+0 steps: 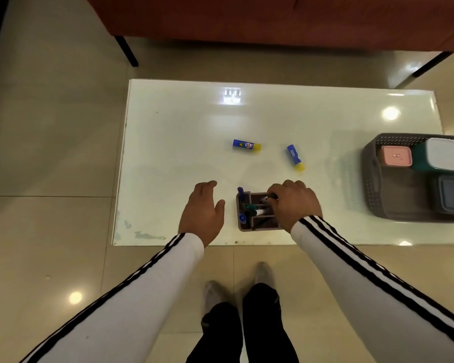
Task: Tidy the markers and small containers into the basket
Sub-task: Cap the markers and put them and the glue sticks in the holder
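Observation:
A small mauve organiser [247, 227] with several markers stands near the front edge of the white table [168, 142]. My right hand [294, 203] is over its right side, fingers closed on a black marker [271, 197] that points into it. My left hand [202, 210] hovers open just left of the organiser, holding nothing. Two blue glue sticks with yellow caps lie farther back: one [246, 145] at the centre, one [295, 157] to its right. The dark perforated basket [372, 184] sits at the table's right end.
Inside the basket are a pink-lidded box [395, 155], a white-lidded teal box [447, 154] and a dark grey box [452, 196]. A red-brown sofa [247, 19] with black legs stands beyond the table. My feet are on the tiled floor below the table's front edge.

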The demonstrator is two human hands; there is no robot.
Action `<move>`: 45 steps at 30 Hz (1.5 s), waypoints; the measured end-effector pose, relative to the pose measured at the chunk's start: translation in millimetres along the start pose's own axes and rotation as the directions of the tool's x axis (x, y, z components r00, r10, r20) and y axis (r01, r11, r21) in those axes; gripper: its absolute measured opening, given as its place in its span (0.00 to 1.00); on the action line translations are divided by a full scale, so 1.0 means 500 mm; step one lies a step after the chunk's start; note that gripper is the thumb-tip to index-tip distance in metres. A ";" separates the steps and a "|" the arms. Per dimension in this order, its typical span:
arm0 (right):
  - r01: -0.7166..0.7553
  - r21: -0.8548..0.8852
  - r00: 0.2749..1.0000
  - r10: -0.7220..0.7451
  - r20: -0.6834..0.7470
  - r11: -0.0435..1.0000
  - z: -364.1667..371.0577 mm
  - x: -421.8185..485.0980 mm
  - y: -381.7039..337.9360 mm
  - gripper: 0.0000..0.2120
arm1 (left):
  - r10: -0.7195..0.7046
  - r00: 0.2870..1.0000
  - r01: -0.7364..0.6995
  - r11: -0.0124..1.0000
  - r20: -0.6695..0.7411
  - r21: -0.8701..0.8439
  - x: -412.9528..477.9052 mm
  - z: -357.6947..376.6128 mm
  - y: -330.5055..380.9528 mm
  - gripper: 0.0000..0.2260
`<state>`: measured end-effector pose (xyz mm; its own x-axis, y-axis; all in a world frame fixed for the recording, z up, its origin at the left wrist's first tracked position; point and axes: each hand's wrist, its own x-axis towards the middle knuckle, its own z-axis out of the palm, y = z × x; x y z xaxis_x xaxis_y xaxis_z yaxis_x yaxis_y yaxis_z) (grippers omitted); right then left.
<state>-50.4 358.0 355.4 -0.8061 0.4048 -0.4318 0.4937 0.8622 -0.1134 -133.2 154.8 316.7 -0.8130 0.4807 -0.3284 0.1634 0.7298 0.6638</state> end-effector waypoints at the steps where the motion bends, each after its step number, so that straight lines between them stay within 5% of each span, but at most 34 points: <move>1: -0.002 -0.002 1.000 0.002 0.008 1.000 -0.002 0.007 0.001 0.13 | -0.002 1.000 0.002 1.000 -0.001 0.001 0.005 -0.001 0.001 0.21; 13: -0.112 0.280 0.986 0.142 -0.088 0.953 -0.095 0.109 0.099 0.15 | 0.003 0.999 -0.001 1.000 -0.049 0.030 0.142 0.010 0.070 0.18; 19: -0.264 0.268 0.964 0.258 0.058 0.926 -0.063 0.220 0.190 0.13 | -0.030 0.999 0.032 0.994 -0.015 0.103 0.229 0.042 0.093 0.17; 31: -0.199 0.246 0.978 0.178 0.105 0.949 0.048 0.327 0.235 0.21 | -0.035 0.999 0.032 0.964 0.006 0.263 0.357 0.107 0.100 0.16; 45: -0.186 0.384 0.981 0.193 0.020 0.905 0.005 0.266 0.205 0.17 | -0.146 0.989 0.121 0.898 0.028 0.422 0.206 0.064 0.009 0.17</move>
<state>-106.1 499.2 284.3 -0.6888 0.5572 -0.4637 0.7217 0.5877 -0.3657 -198.1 223.4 264.5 -0.8125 0.3821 -0.4402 0.2844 0.9191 0.2729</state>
